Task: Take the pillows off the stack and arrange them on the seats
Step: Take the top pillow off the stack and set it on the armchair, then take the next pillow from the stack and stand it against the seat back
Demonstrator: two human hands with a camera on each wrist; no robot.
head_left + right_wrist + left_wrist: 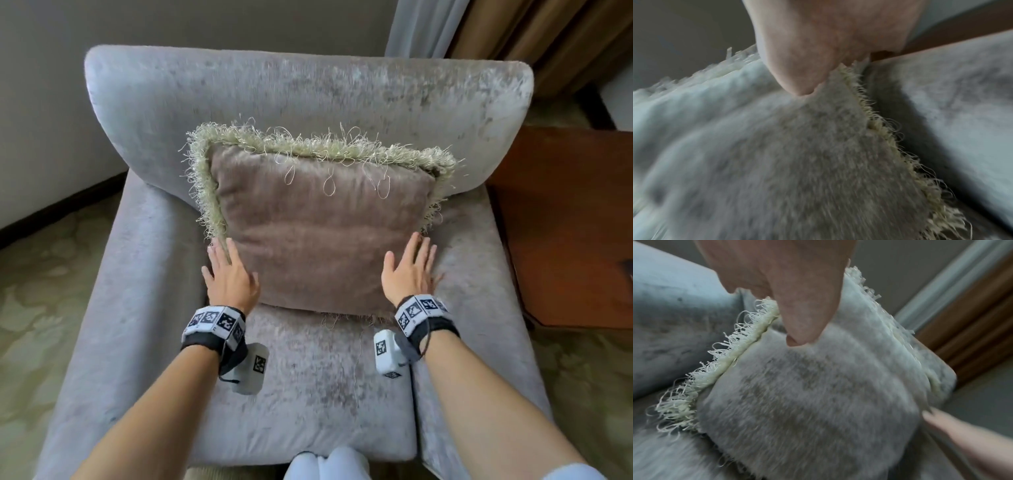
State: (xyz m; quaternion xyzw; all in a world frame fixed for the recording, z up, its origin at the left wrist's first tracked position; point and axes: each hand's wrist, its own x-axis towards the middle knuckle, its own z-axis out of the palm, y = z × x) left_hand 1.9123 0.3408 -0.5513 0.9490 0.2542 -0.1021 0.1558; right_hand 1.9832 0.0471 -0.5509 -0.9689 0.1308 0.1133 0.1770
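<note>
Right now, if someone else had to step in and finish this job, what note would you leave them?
Left hand: open, fingers straight on the pillow's lower left edge.
Right hand: open, flat by its lower right edge.
Pillow: on the armchair seat, leaning on the backrest, fringe up.
Done: this pillow is placed.
Left: let go; the stack and other seats are out of view, so check for more.

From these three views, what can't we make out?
- Pillow stack: outside every view.
- Underside of the mauve velvet fringed pillow: pressed against the grey velvet armchair.
- Left hand, right hand: wrist views blurred, so contact pressure is unclear.
- Brown wooden side table: cut off by the head view's right edge.
</note>
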